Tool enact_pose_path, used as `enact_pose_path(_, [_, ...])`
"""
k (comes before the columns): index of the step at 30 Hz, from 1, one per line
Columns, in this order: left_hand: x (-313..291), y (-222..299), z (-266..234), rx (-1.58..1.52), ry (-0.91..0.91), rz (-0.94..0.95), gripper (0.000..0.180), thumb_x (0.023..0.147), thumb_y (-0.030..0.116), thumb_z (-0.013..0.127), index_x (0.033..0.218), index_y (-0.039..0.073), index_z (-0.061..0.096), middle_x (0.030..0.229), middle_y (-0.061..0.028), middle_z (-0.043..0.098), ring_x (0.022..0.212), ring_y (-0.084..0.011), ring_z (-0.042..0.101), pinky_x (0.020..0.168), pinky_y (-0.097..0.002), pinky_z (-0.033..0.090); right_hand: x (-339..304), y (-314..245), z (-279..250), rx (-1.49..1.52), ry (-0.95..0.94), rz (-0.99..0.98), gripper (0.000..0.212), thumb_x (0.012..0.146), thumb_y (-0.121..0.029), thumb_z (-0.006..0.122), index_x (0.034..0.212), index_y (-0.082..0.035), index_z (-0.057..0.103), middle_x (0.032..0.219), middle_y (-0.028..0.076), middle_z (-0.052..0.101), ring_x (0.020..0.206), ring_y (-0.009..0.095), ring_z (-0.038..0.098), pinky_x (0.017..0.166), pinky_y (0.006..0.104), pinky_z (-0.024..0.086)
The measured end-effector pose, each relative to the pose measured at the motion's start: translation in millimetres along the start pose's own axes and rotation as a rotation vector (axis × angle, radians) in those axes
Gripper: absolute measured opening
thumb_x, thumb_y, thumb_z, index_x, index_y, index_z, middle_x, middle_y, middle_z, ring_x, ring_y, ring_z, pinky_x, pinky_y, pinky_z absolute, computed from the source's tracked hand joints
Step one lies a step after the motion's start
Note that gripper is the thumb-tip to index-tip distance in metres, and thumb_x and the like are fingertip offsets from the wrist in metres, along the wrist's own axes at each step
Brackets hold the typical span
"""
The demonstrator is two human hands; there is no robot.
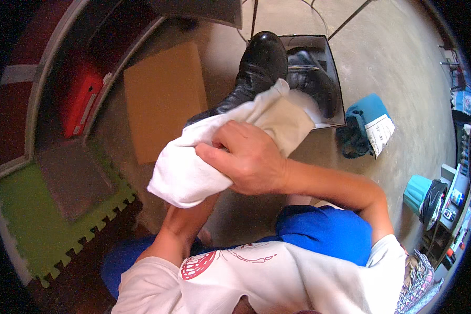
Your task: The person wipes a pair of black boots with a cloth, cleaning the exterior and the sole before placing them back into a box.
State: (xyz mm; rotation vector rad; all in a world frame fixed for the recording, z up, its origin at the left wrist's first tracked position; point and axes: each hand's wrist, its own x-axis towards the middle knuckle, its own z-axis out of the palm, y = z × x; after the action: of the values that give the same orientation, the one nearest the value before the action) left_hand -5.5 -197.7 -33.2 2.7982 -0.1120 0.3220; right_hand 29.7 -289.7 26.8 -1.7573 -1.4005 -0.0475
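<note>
In the head view, the right hand (251, 159) was half-curled, gripping a white cloth (186, 170) over the shaft of a black boot (261, 60). The cloth hid the left hand, so its hold could not be told. The boot slanted above the floor (403, 63), its toe beside an open box (326, 52) containing another boot (319, 86).

Soft light brightens the floor (390, 63), with a dimmer left, bent edges and black corners.
</note>
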Motion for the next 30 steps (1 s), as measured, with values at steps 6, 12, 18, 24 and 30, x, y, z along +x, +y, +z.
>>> enact_pose_path(6, [16.9, 19.6, 1.6, 0.224, -0.081, 0.140, 0.040, 0.091, 0.023, 0.042, 0.125, 0.002, 0.043, 0.122, -0.0176, 0.051, 0.111, -0.0266, 0.049, 0.098, -0.0356, 0.038, 25.4, 130.5, -61.8, -0.665, 0.231, 0.237, 0.042, 0.066, -0.012, 0.067, 0.107, -0.009, 0.060, 0.086, 0.013, 0.055, 0.080, 0.031, 0.057, 0.067, 0.0398, 0.047])
enact_pose_path(12, [15.5, 17.9, 14.9, 0.100, 0.029, 0.018, 0.040, 0.090, 0.029, 0.042, 0.121, 0.005, 0.048, 0.120, -0.0181, 0.052, 0.111, -0.0291, 0.049, 0.100, -0.0400, 0.035, 14.3, 79.4, -20.6, -0.402, 0.034, 0.218, 0.046, 0.062, -0.013, 0.070, 0.106, -0.010, 0.060, 0.087, 0.014, 0.054, 0.083, 0.033, 0.057, 0.070, 0.0412, 0.048])
enact_pose_path(18, [7.5, -1.1, 14.2, -0.228, 0.027, -0.042, 0.040, 0.091, 0.029, 0.042, 0.123, 0.005, 0.047, 0.122, -0.0170, 0.051, 0.112, -0.0285, 0.048, 0.101, -0.0402, 0.034, 28.9, 150.9, -85.7, -0.460, 0.267, 0.569, 0.035, 0.076, -0.036, 0.065, 0.096, -0.007, 0.064, 0.095, 0.017, 0.060, 0.085, 0.033, 0.060, 0.072, 0.0441, 0.049])
enact_pose_path(24, [9.4, 1.5, 13.2, -0.339, -0.046, -0.011, 0.041, 0.091, 0.029, 0.042, 0.124, 0.006, 0.046, 0.124, -0.0158, 0.050, 0.114, -0.0279, 0.047, 0.102, -0.0403, 0.033, -31.9, 159.8, -60.0, 1.322, 0.614, 1.089, 0.057, 0.085, -0.051, 0.055, 0.117, -0.003, 0.055, 0.113, 0.016, 0.060, 0.096, 0.026, 0.061, 0.086, 0.0411, 0.048])
enact_pose_path(30, [-4.5, 0.0, 3.4, -0.454, -0.164, 0.014, 0.041, 0.091, 0.029, 0.043, 0.126, 0.006, 0.045, 0.125, -0.0146, 0.048, 0.115, -0.0274, 0.046, 0.102, -0.0405, 0.032, -34.7, 129.4, -48.0, 1.502, 0.681, 0.945, 0.064, 0.088, -0.054, 0.047, 0.125, -0.002, 0.047, 0.118, 0.018, 0.057, 0.101, 0.028, 0.059, 0.093, 0.0407, 0.045])
